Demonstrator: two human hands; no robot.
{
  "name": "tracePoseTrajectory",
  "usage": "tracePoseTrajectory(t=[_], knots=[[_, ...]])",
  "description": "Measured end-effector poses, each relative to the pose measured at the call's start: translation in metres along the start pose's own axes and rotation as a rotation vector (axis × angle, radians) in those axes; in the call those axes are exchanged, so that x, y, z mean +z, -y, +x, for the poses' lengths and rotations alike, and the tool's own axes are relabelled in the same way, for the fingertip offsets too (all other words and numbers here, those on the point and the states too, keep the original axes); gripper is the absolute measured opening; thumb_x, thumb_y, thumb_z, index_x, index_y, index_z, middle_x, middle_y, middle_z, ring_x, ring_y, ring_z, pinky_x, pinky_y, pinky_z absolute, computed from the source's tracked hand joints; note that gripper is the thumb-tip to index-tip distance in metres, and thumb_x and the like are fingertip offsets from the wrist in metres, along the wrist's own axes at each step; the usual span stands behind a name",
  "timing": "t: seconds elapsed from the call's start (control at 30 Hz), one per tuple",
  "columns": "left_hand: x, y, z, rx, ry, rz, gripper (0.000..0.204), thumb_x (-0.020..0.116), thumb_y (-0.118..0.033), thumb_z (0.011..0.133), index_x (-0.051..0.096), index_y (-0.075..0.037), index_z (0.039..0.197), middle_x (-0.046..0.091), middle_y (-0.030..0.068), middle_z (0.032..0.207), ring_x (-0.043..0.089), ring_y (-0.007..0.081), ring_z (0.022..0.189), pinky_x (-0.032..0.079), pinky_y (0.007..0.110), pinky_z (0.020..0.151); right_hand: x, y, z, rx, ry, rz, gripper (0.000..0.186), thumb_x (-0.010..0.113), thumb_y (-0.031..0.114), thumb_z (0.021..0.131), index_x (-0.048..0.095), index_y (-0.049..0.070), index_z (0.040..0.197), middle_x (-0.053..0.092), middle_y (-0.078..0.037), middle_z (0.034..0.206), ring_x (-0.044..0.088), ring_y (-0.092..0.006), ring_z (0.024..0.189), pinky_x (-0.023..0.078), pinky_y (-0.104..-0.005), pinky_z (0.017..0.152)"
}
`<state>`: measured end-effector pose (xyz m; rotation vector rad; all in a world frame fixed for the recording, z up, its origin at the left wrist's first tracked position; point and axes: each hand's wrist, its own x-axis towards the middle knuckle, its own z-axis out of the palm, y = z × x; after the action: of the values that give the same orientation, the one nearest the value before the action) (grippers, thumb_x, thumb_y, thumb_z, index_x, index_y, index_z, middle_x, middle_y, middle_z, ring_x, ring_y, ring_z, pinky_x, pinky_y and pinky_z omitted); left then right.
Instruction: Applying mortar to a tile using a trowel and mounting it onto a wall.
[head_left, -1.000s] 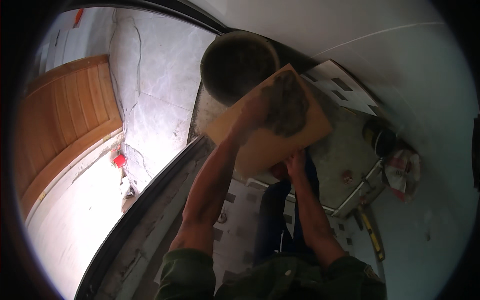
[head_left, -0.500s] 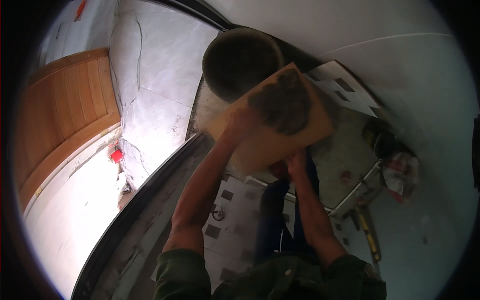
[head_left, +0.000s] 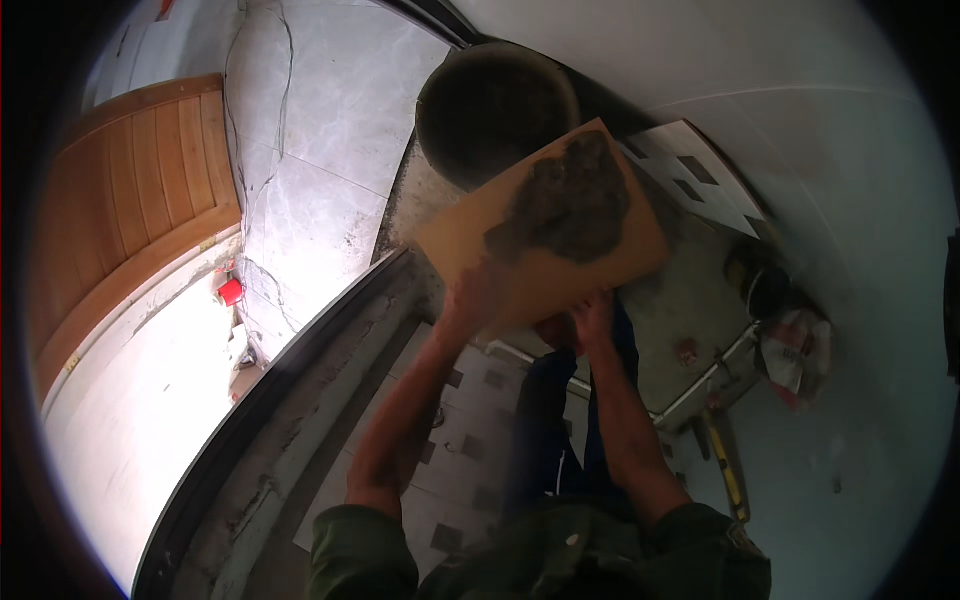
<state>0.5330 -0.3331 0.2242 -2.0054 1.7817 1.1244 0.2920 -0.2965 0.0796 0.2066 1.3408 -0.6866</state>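
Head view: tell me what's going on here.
A person's right hand holds the near edge of a flat tan rectangular panel bearing a lumpy dark grey, mortar-like mass. The blurred left hand is at the panel's near-left part; its grip is unclear. Beyond the panel stands a round dark tub.

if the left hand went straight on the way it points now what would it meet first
Probably the dark grey paste on the tan board: the left hand points up the picture toward the paste's near end. Depth is unclear, so it might pass above it.
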Motion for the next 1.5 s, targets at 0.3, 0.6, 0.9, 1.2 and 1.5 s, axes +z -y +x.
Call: tracePoseTrajectory(t=[0.3, 0.6, 0.9, 1.2, 1.5], knots=[[0.062, 0.01, 0.012, 0.348, -0.624, 0.193, 0.023, 0.045, -0.022, 0.086, 0.058, -0.007, 0.097, 0.058, 0.0232, 0.091, 0.06, 0.0389, 0.084, 0.047, 0.053, 0.072, 0.007, 0.001, -0.006, -0.003, 0.099, 0.046, 0.036, 0.05, 0.036, 0.092, 0.041, 0.018, 0.122, 0.054, -0.004, 0.108, 0.057, -0.0187, 0.093, 0.052, -0.0351, 0.073], [-0.05, -0.025, 0.006, -0.163, 0.059, -0.147, 0.035, 0.039, -0.03, 0.091, 0.059, -0.002, 0.097, 0.057, 0.027, 0.093, 0.058, 0.0424, 0.088, 0.046, 0.049, 0.078, -0.004, 0.004, 0.001, -0.033, 0.125, 0.044, 0.031, 0.051, 0.034, 0.092, 0.045, 0.017, 0.117, 0.056, -0.004, 0.104, 0.056, -0.0209, 0.095, 0.049, -0.0389, 0.076], [-0.033, 0.004, -0.008, -0.214, -0.102, -0.215, 0.034, 0.041, -0.03, 0.09, 0.059, -0.002, 0.095, 0.061, 0.0227, 0.087, 0.061, 0.0428, 0.075, 0.047, 0.051, 0.073, -0.003, 0.004, -0.001, 0.048, 0.066, 0.106, 0.031, 0.052, 0.033, 0.091, 0.048, 0.013, 0.114, 0.057, -0.005, 0.104, 0.057, -0.0228, 0.094, 0.049, -0.0375, 0.076], [-0.002, 0.038, -0.03, -0.264, -0.062, -0.213, 0.037, 0.04, -0.035, 0.091, 0.053, -0.003, 0.103, 0.062, 0.0243, 0.08, 0.06, 0.0425, 0.078, 0.046, 0.052, 0.075, -0.011, -0.008, 0.016, 0.001, 0.0, 0.034, 0.033, 0.049, 0.035, 0.092, 0.047, 0.012, 0.115, 0.057, -0.007, 0.107, 0.056, -0.0241, 0.098, 0.051, -0.0407, 0.077], [-0.046, 0.04, -0.022, -0.417, -0.122, -0.404, 0.048, 0.042, -0.041, 0.088, 0.061, 0.004, 0.083, 0.061, 0.0265, 0.085, 0.057, 0.0444, 0.086, 0.044, 0.048, 0.08, 0.002, 0.004, 0.001, -0.008, 0.009, -0.031, 0.039, 0.046, 0.036, 0.093, 0.04, 0.011, 0.123, 0.048, -0.011, 0.121, 0.047, -0.0294, 0.112, 0.043, -0.049, 0.09]])
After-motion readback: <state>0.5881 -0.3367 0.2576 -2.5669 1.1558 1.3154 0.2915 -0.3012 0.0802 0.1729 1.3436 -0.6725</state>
